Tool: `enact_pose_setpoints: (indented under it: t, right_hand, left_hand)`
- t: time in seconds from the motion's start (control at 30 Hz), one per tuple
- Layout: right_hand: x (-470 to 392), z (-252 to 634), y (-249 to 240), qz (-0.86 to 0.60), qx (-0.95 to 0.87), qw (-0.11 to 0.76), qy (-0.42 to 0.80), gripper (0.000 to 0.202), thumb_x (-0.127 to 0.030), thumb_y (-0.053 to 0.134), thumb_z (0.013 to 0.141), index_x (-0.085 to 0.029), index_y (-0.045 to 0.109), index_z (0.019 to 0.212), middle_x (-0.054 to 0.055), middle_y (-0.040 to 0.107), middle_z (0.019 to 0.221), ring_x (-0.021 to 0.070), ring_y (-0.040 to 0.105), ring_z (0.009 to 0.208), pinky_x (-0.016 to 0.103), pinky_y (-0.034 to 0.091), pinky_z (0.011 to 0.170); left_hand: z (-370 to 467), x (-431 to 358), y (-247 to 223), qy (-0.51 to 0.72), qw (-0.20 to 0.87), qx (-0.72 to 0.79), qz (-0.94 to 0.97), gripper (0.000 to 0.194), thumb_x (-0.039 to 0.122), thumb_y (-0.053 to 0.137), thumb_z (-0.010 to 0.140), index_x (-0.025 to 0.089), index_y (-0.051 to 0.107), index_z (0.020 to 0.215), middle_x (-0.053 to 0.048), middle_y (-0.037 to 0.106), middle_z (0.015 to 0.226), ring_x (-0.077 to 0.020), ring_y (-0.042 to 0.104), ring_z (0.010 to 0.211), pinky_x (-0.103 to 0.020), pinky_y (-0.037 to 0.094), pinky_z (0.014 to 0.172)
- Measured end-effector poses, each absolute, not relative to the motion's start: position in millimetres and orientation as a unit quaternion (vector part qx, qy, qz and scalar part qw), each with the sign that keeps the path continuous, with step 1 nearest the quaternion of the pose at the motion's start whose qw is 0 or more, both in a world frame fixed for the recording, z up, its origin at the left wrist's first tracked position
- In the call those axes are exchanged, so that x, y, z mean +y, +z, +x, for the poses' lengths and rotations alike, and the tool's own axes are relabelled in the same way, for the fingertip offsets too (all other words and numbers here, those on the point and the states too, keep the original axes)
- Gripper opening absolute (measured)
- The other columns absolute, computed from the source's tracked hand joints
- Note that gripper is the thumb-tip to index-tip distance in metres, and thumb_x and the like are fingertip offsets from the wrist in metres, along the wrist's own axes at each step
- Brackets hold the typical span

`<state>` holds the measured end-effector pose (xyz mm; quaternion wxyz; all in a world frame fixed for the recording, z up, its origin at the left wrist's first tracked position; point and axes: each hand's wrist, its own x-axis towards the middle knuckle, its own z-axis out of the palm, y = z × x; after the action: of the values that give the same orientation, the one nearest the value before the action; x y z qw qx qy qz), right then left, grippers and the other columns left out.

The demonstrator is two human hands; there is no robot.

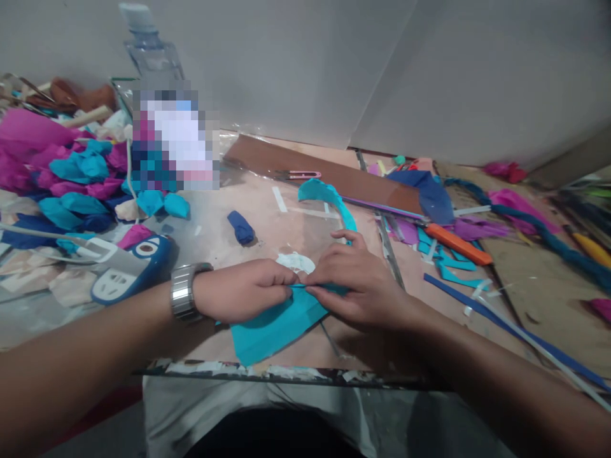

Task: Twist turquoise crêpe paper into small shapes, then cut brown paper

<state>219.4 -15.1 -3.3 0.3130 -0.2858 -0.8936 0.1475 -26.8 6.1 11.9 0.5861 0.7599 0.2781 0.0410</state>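
A turquoise sheet of thin paper or cloth (272,334) hangs from both my hands near the front edge of the table. My left hand (245,289), with a metal watch at its wrist, pinches the sheet's top edge. Right beside it, my right hand (353,280) grips the same edge between thumb and fingers. Behind the right hand a curled turquoise strip (329,194) rises; whether it joins the sheet is hidden. A white patch (296,261) lies just beyond my fingertips. Farther back to the left rests a small dark blue rolled bundle (241,229).
At left, pink, turquoise and blue crumpled pieces (81,165) pile up beside a blue-and-white power strip (128,270). A plastic bottle (153,51) stands behind. Thread snips (300,174) lie on a brown strip (329,172). An orange-handled cutter (458,243) lies right, among scraps.
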Motion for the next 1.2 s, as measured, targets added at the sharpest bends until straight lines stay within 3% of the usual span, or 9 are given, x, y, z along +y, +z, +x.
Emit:
enact_pose_setpoints:
  t: [0.23, 0.43, 0.67, 0.97, 1.2]
  right_hand:
    - [-14.9, 219.0, -1.2, -0.26, -0.902, 0.325, 0.118, 0.007, -0.021, 0.071, 0.095, -0.026, 0.075, 0.097, -0.003, 0.077, 0.084, 0.0141, 0.07, 0.08, 0.046, 0.029, 0.115]
    - [-15.0, 220.5, -1.1, -0.258, -0.904, 0.323, 0.107, 0.008, -0.02, 0.072, 0.095, -0.025, 0.075, 0.099, -0.003, 0.077, 0.084, 0.015, 0.069, 0.081, 0.048, 0.028, 0.114]
    - [-14.2, 221.0, -1.7, -0.265, -0.9, 0.33, 0.102, 0.007, -0.021, 0.071, 0.095, -0.024, 0.077, 0.097, -0.001, 0.077, 0.083, 0.0154, 0.069, 0.081, 0.048, 0.03, 0.116]
    - [-13.8, 222.3, -2.0, -0.257, -0.907, 0.32, 0.096, 0.013, -0.017, 0.071, 0.092, -0.025, 0.078, 0.099, -0.002, 0.077, 0.085, 0.0158, 0.07, 0.084, 0.049, 0.029, 0.118]
    - [-14.0, 222.7, -1.4, -0.252, -0.909, 0.317, 0.097, 0.014, -0.021, 0.069, 0.095, -0.027, 0.078, 0.103, -0.002, 0.078, 0.087, 0.016, 0.07, 0.084, 0.051, 0.027, 0.119]
  left_hand:
    - [-26.6, 8.8, 13.8, 0.058, 0.621, 0.29, 0.726, 0.018, 0.024, 0.047, 0.09, 0.018, 0.059, 0.078, 0.0, 0.057, 0.08, -0.0149, 0.052, 0.079, -0.025, 0.047, 0.076]
    - [-24.2, 8.5, 9.3, 0.059, 0.627, 0.302, 0.716, 0.04, 0.046, 0.048, 0.103, 0.016, 0.054, 0.077, 0.004, 0.04, 0.069, -0.0107, 0.035, 0.064, -0.022, 0.035, 0.058]
    - [-24.9, 7.9, 11.8, 0.038, 0.688, 0.287, 0.666, 0.012, 0.024, 0.055, 0.094, 0.017, 0.064, 0.093, 0.002, 0.058, 0.077, -0.0106, 0.049, 0.066, -0.02, 0.044, 0.06]
    - [-29.1, 9.6, 16.4, 0.012, 0.625, 0.329, 0.708, 0.026, 0.018, 0.044, 0.085, 0.018, 0.068, 0.097, -0.002, 0.065, 0.09, -0.0148, 0.057, 0.079, -0.024, 0.053, 0.074]
    - [-29.2, 11.6, 19.4, 0.031, 0.631, 0.259, 0.731, 0.035, 0.012, 0.042, 0.08, 0.019, 0.068, 0.103, -0.001, 0.067, 0.097, -0.0152, 0.057, 0.085, -0.027, 0.053, 0.085]
